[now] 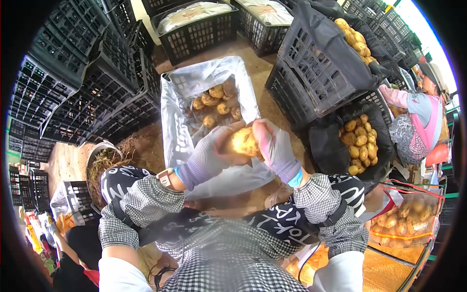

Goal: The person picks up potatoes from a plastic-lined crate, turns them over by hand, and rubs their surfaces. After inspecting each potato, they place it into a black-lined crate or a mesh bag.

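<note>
Between both gloved hands I hold a yellow potato (245, 142), above the near end of a lined crate. My left hand (214, 148) is closed around its left side. On its right side, the fingers of my right hand (276, 148) grip it. Both gloves are pale grey-purple knit. Below, the crate with a white plastic liner (176, 121) has several potatoes (214, 100) at its bottom. The liner hangs over the crate's rim.
Stacked black crates (92, 87) stand at left, by a tub of dry plant scraps (104, 155). At right are a tilted black crate (321, 63), a black-lined crate of potatoes (360, 141), and a bag of potatoes (401, 219). A co-worker (418, 107) sits at far right.
</note>
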`<state>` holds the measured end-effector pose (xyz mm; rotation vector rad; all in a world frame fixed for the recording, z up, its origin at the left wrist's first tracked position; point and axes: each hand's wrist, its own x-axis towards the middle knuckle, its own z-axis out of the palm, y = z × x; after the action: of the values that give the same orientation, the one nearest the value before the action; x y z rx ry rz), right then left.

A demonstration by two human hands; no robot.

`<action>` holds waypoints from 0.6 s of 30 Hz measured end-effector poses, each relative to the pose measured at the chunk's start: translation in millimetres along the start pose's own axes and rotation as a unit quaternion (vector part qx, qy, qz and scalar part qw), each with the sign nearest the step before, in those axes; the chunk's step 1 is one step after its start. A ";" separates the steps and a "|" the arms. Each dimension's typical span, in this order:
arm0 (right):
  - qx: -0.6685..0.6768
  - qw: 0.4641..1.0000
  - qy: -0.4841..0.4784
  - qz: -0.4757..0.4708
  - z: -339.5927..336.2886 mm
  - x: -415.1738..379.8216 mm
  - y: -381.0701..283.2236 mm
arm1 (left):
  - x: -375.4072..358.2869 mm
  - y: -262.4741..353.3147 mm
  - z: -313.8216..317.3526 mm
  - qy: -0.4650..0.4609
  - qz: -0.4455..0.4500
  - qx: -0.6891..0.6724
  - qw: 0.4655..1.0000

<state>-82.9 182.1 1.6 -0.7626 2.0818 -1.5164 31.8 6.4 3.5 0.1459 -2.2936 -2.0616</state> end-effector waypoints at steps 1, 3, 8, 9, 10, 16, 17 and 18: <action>0.024 1.000 0.003 -0.015 0.1 2.7 10.3 | -2.3 -0.9 1.5 0.005 0.003 0.005 1.000; 0.087 0.996 0.005 -0.028 1.1 8.4 27.7 | 1.2 -0.7 -6.1 -0.035 -0.004 -0.025 0.999; 0.199 0.960 -0.161 0.117 -11.4 3.9 -18.0 | 2.4 13.6 -24.5 -0.025 -0.047 0.074 0.996; 0.221 0.955 -0.159 0.121 -10.1 3.5 -20.2 | 4.6 5.4 -29.6 -0.028 -0.053 0.004 0.998; 0.244 0.949 -0.156 0.125 -7.3 1.4 -21.2 | 6.4 -1.0 -32.4 -0.033 -0.052 -0.062 0.996; 0.161 0.985 -0.049 -0.038 3.3 6.8 -0.9 | 15.7 -6.2 -17.7 0.025 0.046 0.021 0.998; 0.097 0.990 -0.029 -0.097 6.6 7.1 7.5 | 16.6 -2.1 -13.5 0.035 0.064 0.142 0.987; 0.092 0.991 -0.027 -0.098 6.3 6.7 10.0 | 14.5 7.0 -13.0 0.025 0.059 0.187 0.980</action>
<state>-85.5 175.6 -10.0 -0.9475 1.8408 -1.7434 18.5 -7.2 11.6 0.0712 -2.5638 -1.5366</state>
